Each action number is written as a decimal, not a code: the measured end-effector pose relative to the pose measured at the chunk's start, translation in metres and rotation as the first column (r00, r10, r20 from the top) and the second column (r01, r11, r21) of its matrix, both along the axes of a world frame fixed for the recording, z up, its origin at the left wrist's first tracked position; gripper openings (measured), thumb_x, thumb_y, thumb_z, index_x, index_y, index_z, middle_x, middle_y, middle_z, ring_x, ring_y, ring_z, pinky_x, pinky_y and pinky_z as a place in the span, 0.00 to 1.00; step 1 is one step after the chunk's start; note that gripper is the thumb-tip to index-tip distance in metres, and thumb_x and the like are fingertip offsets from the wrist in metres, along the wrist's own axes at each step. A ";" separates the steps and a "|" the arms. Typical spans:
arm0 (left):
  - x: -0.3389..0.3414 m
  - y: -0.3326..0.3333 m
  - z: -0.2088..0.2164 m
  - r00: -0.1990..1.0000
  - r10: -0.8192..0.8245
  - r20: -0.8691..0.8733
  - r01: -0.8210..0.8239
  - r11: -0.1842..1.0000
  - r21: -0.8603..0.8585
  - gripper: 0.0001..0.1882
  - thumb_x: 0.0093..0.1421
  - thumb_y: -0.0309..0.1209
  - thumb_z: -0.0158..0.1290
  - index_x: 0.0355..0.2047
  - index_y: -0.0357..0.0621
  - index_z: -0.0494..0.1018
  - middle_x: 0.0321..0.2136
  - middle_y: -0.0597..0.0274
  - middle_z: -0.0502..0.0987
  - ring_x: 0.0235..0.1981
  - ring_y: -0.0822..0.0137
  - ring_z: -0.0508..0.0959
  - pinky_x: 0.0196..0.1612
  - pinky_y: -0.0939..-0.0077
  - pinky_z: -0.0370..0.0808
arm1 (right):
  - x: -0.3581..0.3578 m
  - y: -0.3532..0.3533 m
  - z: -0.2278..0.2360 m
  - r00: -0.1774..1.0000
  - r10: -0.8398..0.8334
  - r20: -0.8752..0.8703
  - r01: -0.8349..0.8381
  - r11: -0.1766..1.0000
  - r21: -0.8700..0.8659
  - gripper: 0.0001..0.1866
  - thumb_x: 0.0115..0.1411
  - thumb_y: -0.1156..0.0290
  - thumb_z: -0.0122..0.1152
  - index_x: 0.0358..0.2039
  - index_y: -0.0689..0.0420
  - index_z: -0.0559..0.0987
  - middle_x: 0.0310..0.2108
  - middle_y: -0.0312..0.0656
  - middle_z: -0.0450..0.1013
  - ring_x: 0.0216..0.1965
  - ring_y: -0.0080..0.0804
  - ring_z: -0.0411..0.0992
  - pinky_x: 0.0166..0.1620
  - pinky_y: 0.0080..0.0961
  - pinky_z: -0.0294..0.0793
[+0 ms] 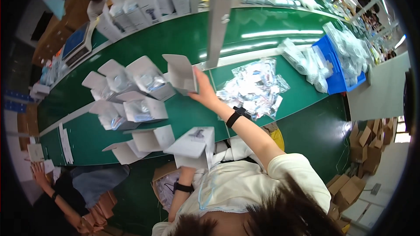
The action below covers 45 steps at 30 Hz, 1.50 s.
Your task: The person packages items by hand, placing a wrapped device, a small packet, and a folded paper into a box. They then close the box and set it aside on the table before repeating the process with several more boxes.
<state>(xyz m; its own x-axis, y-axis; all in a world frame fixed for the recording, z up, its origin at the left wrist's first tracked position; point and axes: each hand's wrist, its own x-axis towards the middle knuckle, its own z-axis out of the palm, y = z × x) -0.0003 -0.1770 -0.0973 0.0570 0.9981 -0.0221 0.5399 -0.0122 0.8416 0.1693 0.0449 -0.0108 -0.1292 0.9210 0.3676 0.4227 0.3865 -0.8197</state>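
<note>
Right hand (203, 89): grasping the right side of a white carton (183, 78), fingers curled against its wall.
White carton: at the green workbench (183, 113), flap raised, just right of the filled cartons.
Left hand (188, 173): at the lower end of a printed carton (189, 141); fingers hidden, grip cannot be told.
Printed carton: at the near bench edge, beside two flapped cartons (154, 140).
Filled cartons (162, 93): five, flaps raised, clear-bagged items inside.
Packet pile (253, 88): on the bench, right of the right hand.
Blue bin (329, 70): far right, holding bagged parts.
</note>
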 end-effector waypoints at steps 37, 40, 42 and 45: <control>0.060 0.099 0.142 0.983 -0.183 -0.031 0.183 0.928 0.324 0.34 0.37 0.25 0.62 0.44 0.51 0.56 0.52 0.48 0.55 0.51 0.46 0.61 0.50 0.60 0.64 | 0.214 -0.040 0.137 0.376 -0.333 -0.865 0.204 0.940 -0.273 0.30 0.49 0.77 0.55 0.53 0.58 0.58 0.45 0.45 0.64 0.44 0.36 0.67 0.45 0.31 0.69; 0.067 0.095 0.140 0.993 -0.117 0.010 0.104 0.918 0.382 0.34 0.36 0.25 0.63 0.44 0.48 0.57 0.52 0.48 0.56 0.50 0.46 0.62 0.49 0.61 0.65 | 0.122 -0.068 0.151 0.232 -0.459 -0.858 0.241 0.881 -0.407 0.30 0.50 0.76 0.55 0.53 0.58 0.57 0.44 0.44 0.64 0.45 0.35 0.65 0.48 0.32 0.67; 0.075 0.096 0.146 0.995 -0.070 -0.069 0.084 0.968 0.236 0.35 0.36 0.25 0.63 0.43 0.45 0.55 0.52 0.45 0.56 0.50 0.45 0.63 0.49 0.61 0.64 | 0.066 -0.076 0.153 0.194 -0.476 -0.858 0.316 0.858 -0.405 0.30 0.49 0.76 0.57 0.52 0.57 0.57 0.43 0.42 0.64 0.47 0.35 0.62 0.50 0.32 0.63; 0.079 0.095 0.138 0.999 -0.027 -0.027 0.033 0.966 0.258 0.36 0.36 0.25 0.64 0.41 0.44 0.53 0.52 0.42 0.56 0.49 0.44 0.63 0.49 0.61 0.64 | 0.021 -0.087 0.103 0.715 -0.527 -0.460 0.613 0.788 0.050 0.35 0.44 0.75 0.63 0.53 0.51 0.57 0.45 0.44 0.62 0.50 0.41 0.59 0.52 0.38 0.57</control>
<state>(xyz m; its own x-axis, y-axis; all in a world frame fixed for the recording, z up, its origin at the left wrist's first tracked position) 0.0789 -0.0818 0.0406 0.0895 0.9679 0.2348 0.5548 -0.2442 0.7953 0.1907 -0.0426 0.0919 0.5961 0.6770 0.4316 0.2639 0.3425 -0.9017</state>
